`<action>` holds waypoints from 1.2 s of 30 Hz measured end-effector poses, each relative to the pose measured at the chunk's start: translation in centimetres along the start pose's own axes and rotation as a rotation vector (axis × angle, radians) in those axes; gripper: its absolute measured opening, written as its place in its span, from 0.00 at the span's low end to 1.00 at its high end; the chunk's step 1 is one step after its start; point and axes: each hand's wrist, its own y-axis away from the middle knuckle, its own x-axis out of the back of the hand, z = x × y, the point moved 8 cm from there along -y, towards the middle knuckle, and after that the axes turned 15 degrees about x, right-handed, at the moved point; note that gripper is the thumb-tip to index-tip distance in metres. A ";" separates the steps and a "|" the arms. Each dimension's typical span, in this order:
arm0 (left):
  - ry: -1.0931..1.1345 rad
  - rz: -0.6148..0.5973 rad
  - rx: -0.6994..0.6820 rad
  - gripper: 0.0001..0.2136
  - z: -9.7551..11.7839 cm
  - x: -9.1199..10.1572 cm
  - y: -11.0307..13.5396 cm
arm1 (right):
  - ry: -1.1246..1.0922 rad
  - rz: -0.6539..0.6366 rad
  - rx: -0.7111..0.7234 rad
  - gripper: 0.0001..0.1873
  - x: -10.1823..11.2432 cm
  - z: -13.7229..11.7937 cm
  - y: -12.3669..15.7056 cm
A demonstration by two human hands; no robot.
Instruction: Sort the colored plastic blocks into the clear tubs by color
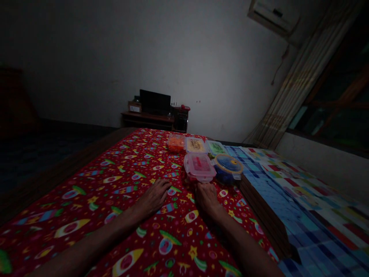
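My left hand (158, 194) rests palm down on the red patterned cloth (127, 227), fingers loosely stretched and holding nothing visible. Close in front of the pink-lidded container (199, 166), my right hand (206, 194) lies with its fingers curled under. Whether anything is inside that curl is hidden. The near edge of this container meets or nearly meets the right knuckles. To its right stands a round blue container (229, 165) with a yellow-rimmed lid. Behind them sit a container with orange contents (176, 143), a pale yellow one (195, 145) and a green one (216, 147).
A blue checked cloth (268, 200) and a multicoloured patchwork cloth (323, 196) spread to the right, beside a brown strip (263, 219). A low desk (147, 118) with a dark monitor (155, 102) stands against the far wall. A curtain (291, 88) hangs by the window.
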 end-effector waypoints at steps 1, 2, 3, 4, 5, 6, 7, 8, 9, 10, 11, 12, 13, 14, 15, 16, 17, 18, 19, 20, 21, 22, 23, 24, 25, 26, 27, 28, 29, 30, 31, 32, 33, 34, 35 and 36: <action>0.006 0.000 0.002 0.15 0.0 0.1 0.0 | 0.021 0.069 0.039 0.13 0.3 -0.1 0.5; 0.019 -0.002 0.007 0.15 -0.1 0.1 0.1 | 0.028 0.121 0.085 0.14 0.6 -0.3 1.1; 0.041 -0.007 0.015 0.15 -0.3 0.2 0.1 | 0.021 0.146 0.130 0.14 0.9 -0.5 1.6; 0.075 -0.020 0.028 0.15 -0.4 0.2 0.0 | 0.002 0.139 0.165 0.12 1.1 -0.5 2.1; 0.120 -0.038 0.050 0.15 -0.6 0.1 -0.2 | -0.019 0.111 0.180 0.10 1.2 -0.2 2.4; 0.174 -0.063 0.086 0.15 -0.9 0.0 -0.5 | -0.032 0.079 0.167 0.09 1.5 0.3 2.7; 0.232 -0.093 0.139 0.15 -1.2 -0.2 -1.0 | -0.033 0.054 0.124 0.08 1.9 1.1 2.9; 0.296 -0.128 0.203 0.15 -1.4 -0.6 -1.7 | -0.025 0.045 0.053 0.08 2.4 2.2 3.1; 0.368 -0.166 0.275 0.16 -1.5 -1.0 -2.6 | -0.016 0.051 -0.032 0.10 2.9 3.4 3.2; 0.440 -0.197 0.349 0.17 -1.4 -1.4 -3.6 | -0.013 0.072 -0.119 0.12 3.4 4.7 3.2; 0.520 -0.229 0.413 0.18 -1.2 -1.9 -4.7 | -0.015 0.107 -0.196 0.14 3.9 5.8 3.2; 0.604 -0.246 0.471 0.18 -0.9 -2.3 -6.0 | -0.023 0.154 -0.252 0.15 4.1 6.7 3.2; 0.667 -0.240 0.524 0.17 -0.6 -2.6 -7.2 | -0.043 0.212 -0.280 0.16 4.3 7.3 3.0; 0.718 -0.228 0.574 0.15 -0.3 -2.8 -8.4 | -0.079 0.272 -0.275 0.18 4.2 7.6 2.7; 0.758 -0.210 0.620 0.14 -0.2 -2.9 -9.4 | -0.135 0.329 -0.242 0.19 4.0 7.6 2.4; 0.778 -0.200 0.641 0.13 0.0 -3.0 -10.2 | -0.208 0.379 -0.190 0.20 3.7 7.3 2.1; 0.790 -0.193 0.652 0.13 0.1 -3.1 -10.8 | -0.289 0.418 -0.136 0.21 3.4 6.9 1.8; 0.803 -0.193 0.654 0.13 0.2 -3.1 -11.2 | -0.361 0.451 -0.094 0.22 3.1 6.5 1.7; 0.827 -0.202 0.654 0.14 0.2 -3.2 -11.4 | -0.413 0.478 -0.070 0.23 2.9 6.2 1.7; 0.872 -0.218 0.667 0.15 0.0 -3.4 -11.4 | -0.442 0.502 -0.064 0.23 2.8 6.0 1.8; 0.925 -0.237 0.689 0.15 -0.1 -3.7 -11.2 | -0.455 0.523 -0.067 0.24 2.8 5.8 2.0; 0.976 -0.257 0.713 0.16 -0.3 -4.0 -11.0 | -0.460 0.537 -0.069 0.24 2.8 5.7 2.1; 1.028 -0.273 0.740 0.17 -0.4 -4.3 -10.7 | -0.463 0.545 -0.069 0.24 2.9 5.6 2.2; 1.072 -0.282 0.768 0.18 -0.5 -4.6 -10.5 | -0.471 0.544 -0.064 0.23 3.0 5.5 2.2; 1.098 -0.286 0.787 0.18 -0.5 -4.8 -10.4 | -0.478 0.538 -0.059 0.22 3.0 5.4 2.2; 1.123 -0.289 0.800 0.19 -0.4 -5.1 -10.3 | -0.485 0.532 -0.055 0.21 3.0 5.4 2.1; 1.162 -0.295 0.819 0.19 -0.4 -5.4 -10.3 | -0.489 0.528 -0.051 0.21 3.0 5.4 2.1; 1.214 -0.306 0.846 0.18 -0.3 -5.7 -10.3 | -0.490 0.529 -0.046 0.22 3.0 5.3 2.1; 1.268 -0.318 0.874 0.17 -0.2 -6.1 -10.2 | -0.486 0.538 -0.048 0.23 3.0 5.4 2.2; 1.314 -0.326 0.899 0.16 -0.2 -6.4 -10.2 | -0.478 0.552 -0.058 0.24 3.0 5.4 2.3; 1.358 -0.330 0.924 0.14 -0.2 -6.7 -10.2 | -0.471 0.566 -0.077 0.24 2.9 5.6 2.5; 1.390 -0.327 0.943 0.12 -0.2 -6.9 -10.2 | -0.471 0.569 -0.101 0.25 2.8 5.8 2.6; 1.405 -0.323 0.952 0.11 -0.2 -7.0 -10.2 | -0.482 0.559 -0.127 0.25 2.6 6.0 2.7; 1.414 -0.319 0.953 0.10 -0.2 -7.1 -10.2 | -0.505 0.536 -0.150 0.25 2.4 6.1 2.7; 1.425 -0.315 0.956 0.09 -0.2 -7.1 -10.2 | -0.534 0.506 -0.167 0.25 2.1 6.3 2.6; 1.435 -0.313 0.956 0.08 -0.2 -7.2 -10.2 | -0.566 0.479 -0.181 0.25 2.0 6.4 2.5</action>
